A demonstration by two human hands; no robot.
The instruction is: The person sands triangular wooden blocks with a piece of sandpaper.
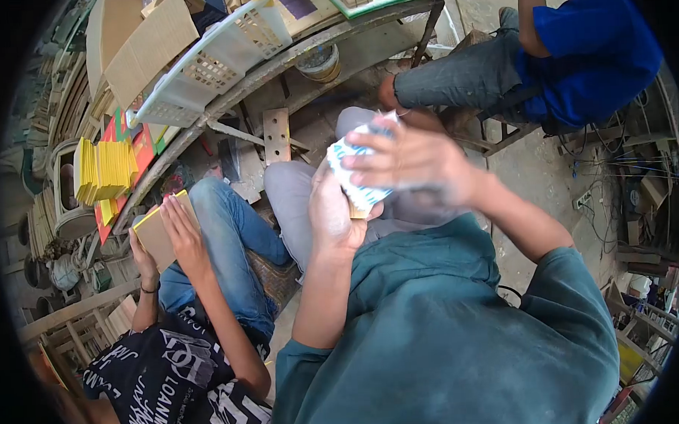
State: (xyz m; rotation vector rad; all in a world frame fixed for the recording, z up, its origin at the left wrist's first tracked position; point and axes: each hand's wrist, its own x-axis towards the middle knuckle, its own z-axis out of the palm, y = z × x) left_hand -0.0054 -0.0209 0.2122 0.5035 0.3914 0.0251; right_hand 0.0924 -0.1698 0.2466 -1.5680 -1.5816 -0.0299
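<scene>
In front of my lap, my left hand point(330, 208) grips a small flat piece with a yellowish edge point(359, 211) from below. Most of that piece is hidden under a crinkled white sheet with blue print point(359, 183). My right hand point(420, 160) lies over the sheet from the right and holds it against the piece. Its fingers are smeared by motion. At my left, a co-worker's hands point(185, 236) hold a brown board with yellow edges point(156, 237).
A stack of yellow pieces point(102, 172) sits at the left on the workbench point(256, 76), near a white plastic basket point(222, 63) and a cardboard box point(151, 54). Below the bench are a bucket point(319, 63) and a board with holes point(276, 136). Another person in blue point(588, 50) sits at upper right.
</scene>
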